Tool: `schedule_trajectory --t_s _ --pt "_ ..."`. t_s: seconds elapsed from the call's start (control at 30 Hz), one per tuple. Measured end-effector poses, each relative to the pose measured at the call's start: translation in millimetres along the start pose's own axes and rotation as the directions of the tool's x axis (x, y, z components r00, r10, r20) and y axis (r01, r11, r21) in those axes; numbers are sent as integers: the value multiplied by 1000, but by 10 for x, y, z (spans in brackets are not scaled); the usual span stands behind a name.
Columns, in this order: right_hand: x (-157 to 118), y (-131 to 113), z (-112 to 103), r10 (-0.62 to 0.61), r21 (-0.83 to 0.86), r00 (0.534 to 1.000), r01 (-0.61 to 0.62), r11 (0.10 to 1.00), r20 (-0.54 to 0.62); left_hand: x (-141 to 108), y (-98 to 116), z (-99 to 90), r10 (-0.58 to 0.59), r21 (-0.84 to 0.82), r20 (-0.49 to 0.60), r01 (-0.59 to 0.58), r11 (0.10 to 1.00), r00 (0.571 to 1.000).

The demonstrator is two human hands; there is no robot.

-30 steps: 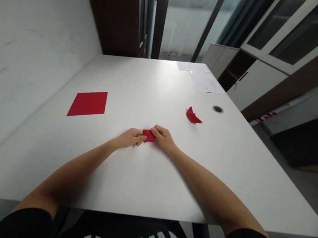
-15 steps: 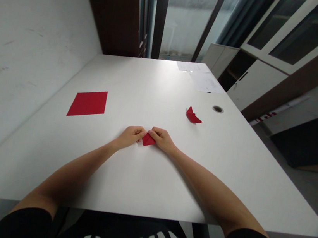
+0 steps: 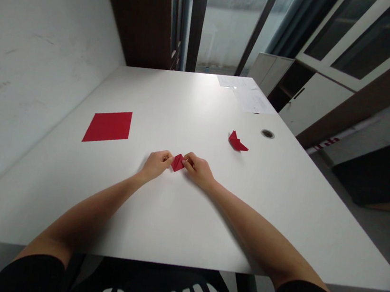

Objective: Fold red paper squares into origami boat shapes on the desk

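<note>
Folded red paper sits between the two hands, near the middle of the counter's width. Small diamond outline, one corner toward the far side, one toward the near; crease visible across its face. Cannot tell whether it touches the surface or is slightly lifted.

Left hand: thumb and fingers closed in a pinch on the paper's left corner. Right hand: likewise pinched at its right corner, thumb toward the paper, other fingers curled. Only the paper's width separates the fingertips.

Edges: the near edge runs straight across, both forearms passing over it, with a broad strip of white surface between it and the hands. Left edge meets the wall. Right edge slants inward toward the far end.

Neighbours: flat red sheet to the left and farther out, well apart from the left hand. Folded red piece to the right and farther out, its points raised, the nearer of the two to a hand. Round cable hole beyond it, close to the right edge. White papers at the far right corner. Between the hands and the far edge: a long stretch of white surface.
</note>
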State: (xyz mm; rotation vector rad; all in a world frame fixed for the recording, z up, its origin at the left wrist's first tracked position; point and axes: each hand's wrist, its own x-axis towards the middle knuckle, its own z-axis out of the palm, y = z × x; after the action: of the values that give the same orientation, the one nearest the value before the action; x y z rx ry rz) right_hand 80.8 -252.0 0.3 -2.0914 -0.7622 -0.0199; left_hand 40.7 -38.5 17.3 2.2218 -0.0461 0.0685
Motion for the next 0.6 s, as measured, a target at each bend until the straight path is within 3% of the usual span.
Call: schedule_trajectory --t_s 0.07,0.17,0.3,0.47,0.6 --pt "0 22 -31 -119 -88 993 118 989 -3 6 -7 -33 -18 149 -49 25 989 999" --pt "-2 33 -50 -272 -188 956 288 939 105 13 -23 -49 -3 325 -51 20 945 999" --pt "-2 33 -5 -283 -250 937 329 911 203 15 -49 -12 93 481 -38 -64 874 995" --pt "10 35 13 -252 -277 948 300 913 196 41 -83 -24 180 433 19 -170 885 983" --pt "14 21 1 -246 -295 950 295 909 190 73 -87 -113 240 316 150 -277 908 959"
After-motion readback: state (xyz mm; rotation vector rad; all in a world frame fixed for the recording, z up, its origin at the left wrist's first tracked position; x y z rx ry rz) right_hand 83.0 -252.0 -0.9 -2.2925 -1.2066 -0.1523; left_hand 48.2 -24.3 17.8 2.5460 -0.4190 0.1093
